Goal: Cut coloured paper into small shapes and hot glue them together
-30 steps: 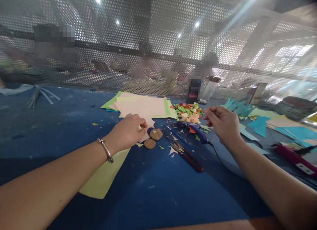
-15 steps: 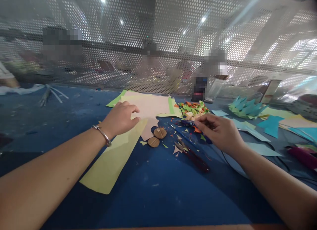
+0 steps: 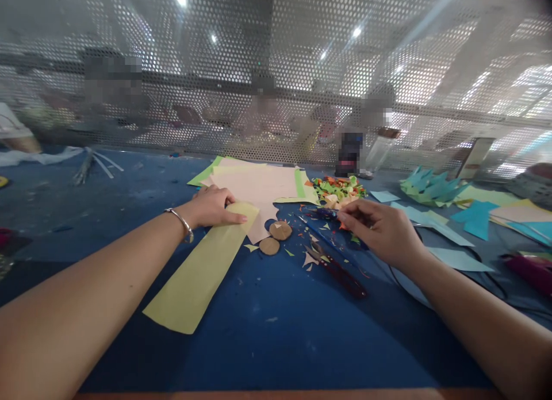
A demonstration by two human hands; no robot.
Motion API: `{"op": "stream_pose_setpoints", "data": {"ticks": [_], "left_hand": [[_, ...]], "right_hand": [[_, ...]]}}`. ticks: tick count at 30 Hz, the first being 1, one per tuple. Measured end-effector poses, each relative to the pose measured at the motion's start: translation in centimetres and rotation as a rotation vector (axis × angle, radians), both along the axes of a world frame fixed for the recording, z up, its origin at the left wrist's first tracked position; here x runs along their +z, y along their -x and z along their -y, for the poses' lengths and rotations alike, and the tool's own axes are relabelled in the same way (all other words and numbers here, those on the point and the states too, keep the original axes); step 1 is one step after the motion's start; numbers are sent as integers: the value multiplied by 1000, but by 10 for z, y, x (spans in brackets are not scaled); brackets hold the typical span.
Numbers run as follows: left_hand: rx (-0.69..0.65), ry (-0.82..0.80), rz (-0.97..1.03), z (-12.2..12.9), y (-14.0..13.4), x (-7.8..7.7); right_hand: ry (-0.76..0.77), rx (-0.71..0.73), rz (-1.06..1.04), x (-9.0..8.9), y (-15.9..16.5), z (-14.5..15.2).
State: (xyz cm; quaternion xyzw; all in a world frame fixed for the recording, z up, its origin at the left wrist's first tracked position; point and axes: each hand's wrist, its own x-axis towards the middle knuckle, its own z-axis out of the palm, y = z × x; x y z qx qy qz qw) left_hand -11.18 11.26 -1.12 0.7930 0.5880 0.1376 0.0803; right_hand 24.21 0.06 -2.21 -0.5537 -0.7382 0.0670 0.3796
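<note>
My left hand (image 3: 218, 207) is at the far end of a pale yellow-green paper strip (image 3: 190, 279), its thumb on top and its fingers curled behind the edge. The strip lies slanted toward me. Pink paper sheets (image 3: 259, 184) lie just beyond that hand. My right hand (image 3: 377, 227) is closed in a pinch over a dark blue object (image 3: 321, 213), mostly hidden, whose kind I cannot make out. Left of it lie dark red-handled scissors (image 3: 340, 273) with open blades, and two round brown cardboard discs (image 3: 280, 230).
Coloured paper scraps (image 3: 340, 190) are heaped beyond my right hand. To the right are a turquoise paper crown (image 3: 429, 187), blue paper pieces (image 3: 472, 219) and a purple item (image 3: 528, 273). A clear bottle (image 3: 382, 150) stands by the perforated metal screen (image 3: 302, 89).
My left hand has come down and closed on the far end of the yellow-green strip. My right hand has stayed nearly still, and the view has shifted slightly.
</note>
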Motion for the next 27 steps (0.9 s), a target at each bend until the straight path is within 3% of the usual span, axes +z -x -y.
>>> {"op": "stream_pose_setpoints", "data": {"ticks": [5,10,13,16,20,24,27], "left_hand": [[-123,98,170,14,-10,9],[-217,254,787,43,-32,21],[-291,524,1000,61,-46,25],[-347,715,962,76,-56,23],[-407,768,751,83,-61,20],[-441,535,465,69,-52,22],[-337,420,229,46,-37,23]], "right_hand": [[11,-1,-11,1,1,0],[75,57,-80,2,6,3],[126,106,-112,4,14,7],[199,162,-153,8,23,13],[270,256,-127,10,32,20],[339,288,-56,8,35,22],[359,283,58,7,34,21]]}}
